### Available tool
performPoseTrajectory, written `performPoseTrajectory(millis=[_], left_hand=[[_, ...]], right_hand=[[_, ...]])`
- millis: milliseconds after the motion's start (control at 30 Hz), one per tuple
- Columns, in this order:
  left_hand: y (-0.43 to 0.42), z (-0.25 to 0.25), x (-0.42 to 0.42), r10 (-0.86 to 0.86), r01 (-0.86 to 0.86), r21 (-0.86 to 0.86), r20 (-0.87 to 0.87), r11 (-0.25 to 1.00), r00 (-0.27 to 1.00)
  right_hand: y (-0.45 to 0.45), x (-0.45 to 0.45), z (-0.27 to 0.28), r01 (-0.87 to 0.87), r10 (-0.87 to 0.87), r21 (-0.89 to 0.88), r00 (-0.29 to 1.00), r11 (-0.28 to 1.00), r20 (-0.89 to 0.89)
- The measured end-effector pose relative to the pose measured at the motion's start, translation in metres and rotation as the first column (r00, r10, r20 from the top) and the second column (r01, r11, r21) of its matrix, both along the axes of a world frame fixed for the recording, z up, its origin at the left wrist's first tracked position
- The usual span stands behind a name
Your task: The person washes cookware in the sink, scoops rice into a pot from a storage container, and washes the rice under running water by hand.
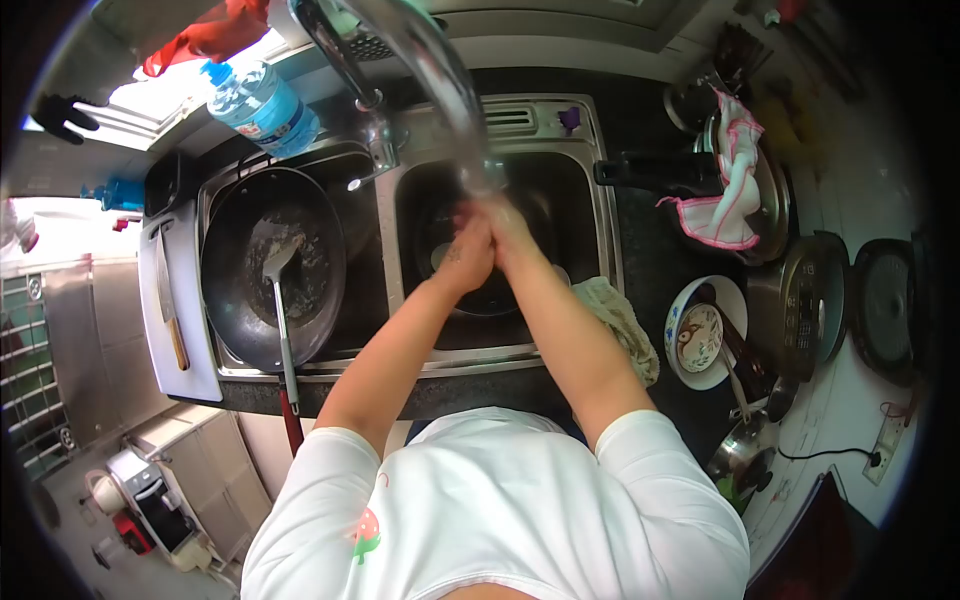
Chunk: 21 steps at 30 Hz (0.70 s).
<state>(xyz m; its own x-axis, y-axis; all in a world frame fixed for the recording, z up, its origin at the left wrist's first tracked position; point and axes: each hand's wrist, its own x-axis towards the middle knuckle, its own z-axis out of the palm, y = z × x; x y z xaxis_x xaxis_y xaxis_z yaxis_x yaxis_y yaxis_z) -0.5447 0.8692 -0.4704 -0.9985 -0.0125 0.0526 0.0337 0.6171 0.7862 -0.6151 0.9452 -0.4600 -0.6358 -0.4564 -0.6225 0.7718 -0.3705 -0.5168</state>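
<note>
Wok in left basin. Left arm extended forward, left hand touching right hand; fingers blurred, can't tell spread. Both under faucet, over right basin. Right arm extended too.

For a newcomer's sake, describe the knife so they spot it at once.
Start at the double-basin sink with the wok over its left half. Left of the sink lies a white cutting board. The knife on it has a long blade and brown handle, unlike the grey-handled spatula in the wok.
</note>
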Motion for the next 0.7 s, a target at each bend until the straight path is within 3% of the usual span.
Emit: performPoseTrajectory(millis=[33,133,233,267,333,367,400,433,500,533,600,633,700], left_hand=[[-0.009,0.000,0.000,-0.078,0.078,-0.006,-0.011,0.997,0.997],[-0.017,-0.017,0.001,-0.163,0.189,-0.180,0.151,0.965,0.975],[-0.009,-0.001,0.016,0.170,-0.202,0.110,0.247,0.973,0.954],[-0.014,-0.010,0.017,0.243,-0.431,0.407,0.437,0.805,0.866],[-0.006,-0.010,0.043,0.501,-0.585,0.247,0.329,0.772,0.800],[0.001,0.002,0.057,0.613,-0.658,0.175,0.252,0.732,0.749],[0.006,0.013,0.071,0.586,-0.687,0.182,0.399,0.703,0.705],[0.011,-0.003,0.089,0.606,-0.671,0.159,0.317,0.725,0.730],[0.025,-0.001,0.104,0.667,-0.668,-0.071,0.200,0.741,0.718],[0.024,0.003,0.103,0.669,-0.763,0.077,0.430,0.642,0.606],[0.017,0.014,0.088,0.443,-0.915,0.255,0.814,0.312,0.377],[0.013,-0.008,0.088,0.375,-0.930,0.317,0.852,0.186,0.365],[0.010,-0.025,0.082,0.435,-0.928,0.301,0.821,0.220,0.369]], right_hand=[[-0.006,0.009,-0.007,0.109,-0.108,0.030,0.994,0.994,-0.035],[-0.011,0.036,-0.016,0.039,-0.010,0.165,0.985,0.986,-0.175],[0.012,0.001,-0.009,-0.354,0.488,0.503,0.858,0.789,-0.162],[0.017,-0.004,-0.019,-0.369,0.703,0.747,0.688,0.554,-0.181],[0.023,0.001,-0.056,-0.115,0.963,0.993,0.267,-0.005,0.035],[0.027,0.014,-0.073,-0.001,0.985,0.998,0.158,-0.066,0.066],[0.035,0.035,-0.091,0.120,0.993,0.986,0.051,-0.113,0.108],[0.038,0.046,-0.099,0.243,0.986,0.959,-0.049,-0.144,0.160],[0.030,0.044,-0.090,-0.018,0.989,0.989,0.024,-0.146,0.146],[0.028,0.040,-0.078,-0.148,0.987,0.979,0.063,-0.140,0.151],[0.035,0.023,-0.048,-0.077,0.975,0.997,0.220,-0.005,0.022],[0.042,0.014,-0.029,-0.031,0.955,0.998,0.292,0.055,-0.044],[0.064,0.001,0.014,0.010,0.919,0.996,0.383,0.091,-0.088]])
